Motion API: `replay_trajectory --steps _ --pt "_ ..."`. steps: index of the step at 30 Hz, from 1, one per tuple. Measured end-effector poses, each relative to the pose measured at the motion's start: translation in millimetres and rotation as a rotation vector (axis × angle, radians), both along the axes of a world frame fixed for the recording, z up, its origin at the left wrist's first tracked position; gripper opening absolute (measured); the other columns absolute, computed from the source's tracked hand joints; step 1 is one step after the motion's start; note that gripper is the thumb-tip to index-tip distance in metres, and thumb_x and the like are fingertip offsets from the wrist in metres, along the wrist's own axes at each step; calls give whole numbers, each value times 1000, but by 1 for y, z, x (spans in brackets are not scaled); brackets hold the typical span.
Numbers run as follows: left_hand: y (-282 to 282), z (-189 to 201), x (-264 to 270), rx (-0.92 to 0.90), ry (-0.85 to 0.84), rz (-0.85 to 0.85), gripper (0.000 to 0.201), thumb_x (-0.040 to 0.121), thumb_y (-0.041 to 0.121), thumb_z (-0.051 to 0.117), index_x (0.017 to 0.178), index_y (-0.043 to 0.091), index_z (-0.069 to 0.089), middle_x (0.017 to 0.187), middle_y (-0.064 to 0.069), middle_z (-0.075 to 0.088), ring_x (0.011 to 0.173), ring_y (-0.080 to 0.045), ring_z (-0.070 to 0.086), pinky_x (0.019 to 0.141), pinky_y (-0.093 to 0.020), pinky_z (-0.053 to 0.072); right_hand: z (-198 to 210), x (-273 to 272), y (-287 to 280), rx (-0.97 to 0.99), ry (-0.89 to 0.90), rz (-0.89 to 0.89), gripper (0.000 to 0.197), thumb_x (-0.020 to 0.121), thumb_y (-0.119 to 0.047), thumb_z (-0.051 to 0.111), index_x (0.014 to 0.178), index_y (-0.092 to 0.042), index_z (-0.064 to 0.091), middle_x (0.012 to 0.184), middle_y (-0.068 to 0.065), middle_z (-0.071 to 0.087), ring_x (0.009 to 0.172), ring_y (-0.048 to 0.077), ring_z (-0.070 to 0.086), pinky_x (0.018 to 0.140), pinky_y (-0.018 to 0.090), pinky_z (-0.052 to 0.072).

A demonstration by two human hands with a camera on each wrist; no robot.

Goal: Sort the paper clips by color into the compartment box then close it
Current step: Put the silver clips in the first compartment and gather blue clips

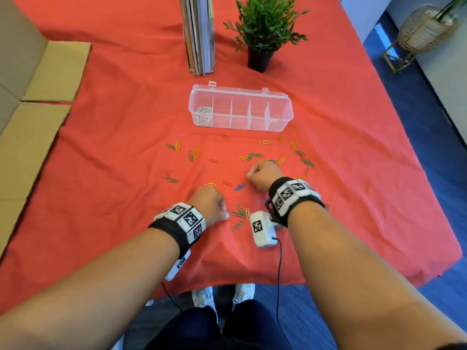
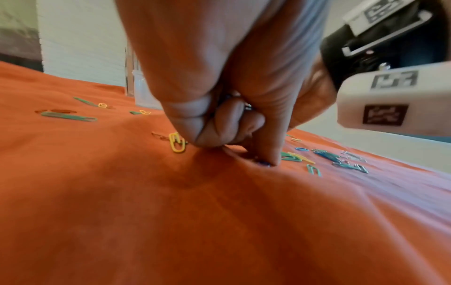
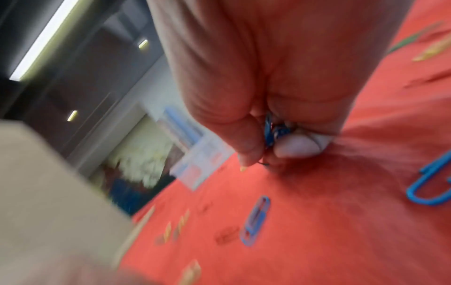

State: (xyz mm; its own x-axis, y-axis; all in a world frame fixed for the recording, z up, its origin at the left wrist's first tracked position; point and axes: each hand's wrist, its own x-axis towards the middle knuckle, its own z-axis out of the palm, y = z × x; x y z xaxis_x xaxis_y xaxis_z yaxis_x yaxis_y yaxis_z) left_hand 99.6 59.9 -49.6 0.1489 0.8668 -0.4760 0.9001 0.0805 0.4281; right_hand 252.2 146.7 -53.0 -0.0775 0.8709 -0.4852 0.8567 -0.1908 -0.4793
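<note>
Looks like you're set up in an office or study room: blue carpet floor (image 1: 404,102), white cabinet fronts (image 1: 364,13) along the wall, a row of upright books (image 1: 199,34) and a little potted plant (image 1: 262,29) on a table under a red cloth (image 1: 113,152), cardboard box flaps (image 1: 38,97) beside you, wicker stand (image 1: 424,31) in the corner

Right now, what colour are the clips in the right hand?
Blue; the right hand curls round blue clips, clearest in the right wrist view.
</note>
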Motion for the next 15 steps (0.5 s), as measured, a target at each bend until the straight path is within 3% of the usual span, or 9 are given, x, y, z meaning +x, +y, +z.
replay_trajectory --steps 2,3,5,7,10,12,15 --pt "2 1 0 4 -22 31 21 80 31 64 83 14 75 83 -10 73 89 -23 66 73 -21 41 2 14 -2 -123 368 -233 29 92 -6 48 66 -18 45 65 8 49 39 8 50 39 20 44" --pt "3 2 0 2 -24 35 20 80 31 64 82 14 75 82 -9 72 90 -23 66 73 -21 42 5 22 -5 -145 512 -327 29 93 -1 44 69 -18 45 63 6 46 32 3 45 32 14 36" --pt "8 4 1 -3 2 5 21 80 32 64 83 14 75 86 -9 73 90 -22 66 73 -22 43 13 39 -9 -164 681 -449 29 95 3 38 77 -18 47 63 4 44 31 0 43 32 11 32" --pt "11 5 1 -8 45 -44 26 76 38 68 86 15 75 90 -7 74 91 -21 67 72 -21 41 20 51 -13 -199 814 -525 28 96 2 34 78 -14 49 65 4 42 33 1 48 34 13 38" --pt "12 4 3 -6 111 -122 27 74 37 69 90 15 74 95 -5 74 94 -21 68 75 -22 44 24 66 -19 -320 985 -674 26 96 -12 40 72 -11 50 60 3 47 35 6 52 37 16 44" --pt "10 3 4 -9 117 -143 24 77 34 66 90 15 74 95 -6 75 95 -23 68 78 -23 46 24 73 -24 -346 1022 -708 30 97 -19 42 69 -11 50 55 1 48 37 8 52 39 17 45" --pt "8 4 6 -31 126 -147 23 83 31 61 90 14 75 91 -12 74 91 -26 67 71 -20 40 23 80 -32 -296 963 -669 22 96 -4 38 80 -12 51 63 4 45 38 7 52 38 17 43"
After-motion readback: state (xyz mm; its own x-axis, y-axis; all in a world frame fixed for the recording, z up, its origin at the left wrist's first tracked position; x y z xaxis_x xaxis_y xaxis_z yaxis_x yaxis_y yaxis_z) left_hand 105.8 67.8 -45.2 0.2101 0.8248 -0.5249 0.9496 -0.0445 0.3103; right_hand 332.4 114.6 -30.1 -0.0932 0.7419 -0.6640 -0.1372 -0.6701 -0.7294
